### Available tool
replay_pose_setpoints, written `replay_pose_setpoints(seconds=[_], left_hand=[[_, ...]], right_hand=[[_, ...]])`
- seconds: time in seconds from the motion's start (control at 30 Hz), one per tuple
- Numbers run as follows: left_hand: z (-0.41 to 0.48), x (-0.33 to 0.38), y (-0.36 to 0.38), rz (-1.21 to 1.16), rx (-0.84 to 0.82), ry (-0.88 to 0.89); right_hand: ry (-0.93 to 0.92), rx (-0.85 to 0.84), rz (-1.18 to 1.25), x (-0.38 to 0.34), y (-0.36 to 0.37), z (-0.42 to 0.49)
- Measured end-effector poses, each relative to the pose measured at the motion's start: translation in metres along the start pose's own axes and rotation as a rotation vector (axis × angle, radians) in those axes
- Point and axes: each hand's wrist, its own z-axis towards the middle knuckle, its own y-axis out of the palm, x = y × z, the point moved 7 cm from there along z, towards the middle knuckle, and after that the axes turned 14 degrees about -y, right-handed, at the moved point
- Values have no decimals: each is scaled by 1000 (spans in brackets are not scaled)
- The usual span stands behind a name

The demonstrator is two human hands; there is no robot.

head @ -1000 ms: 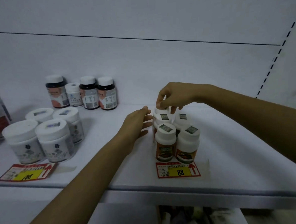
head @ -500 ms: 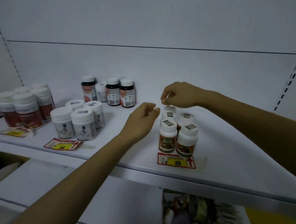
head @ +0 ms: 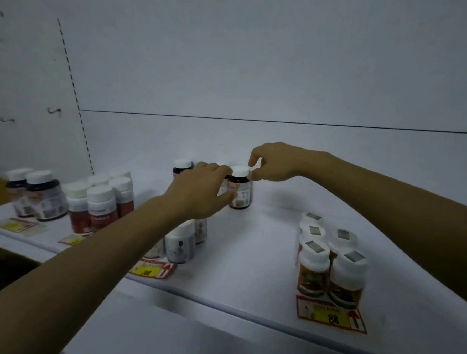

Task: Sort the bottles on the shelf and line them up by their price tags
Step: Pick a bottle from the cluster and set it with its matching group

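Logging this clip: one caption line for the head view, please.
Both hands, left hand and right hand, reach a dark bottle at the back of the white shelf.

The one camera sits on my head, looking forward and down onto the shelf from close above its front edge. It faces the back panel at twelve o'clock. My left hand comes in from seven o'clock, my right hand from three o'clock, both near the middle. The wide lens bends the shelf edge. The 88 tag lies close at five o'clock, and the far bottles at nine o'clock are blurred.
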Motion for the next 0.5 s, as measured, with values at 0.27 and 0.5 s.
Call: replay_pose_setpoints(seconds=[0.27,0.5], left_hand=[[64,-51,11,30,-69,158],[97,-92,40,-76,-158,237]], right_hand=[[250,-63,-217,36,16,95],[494,21,-75,68,73,137]])
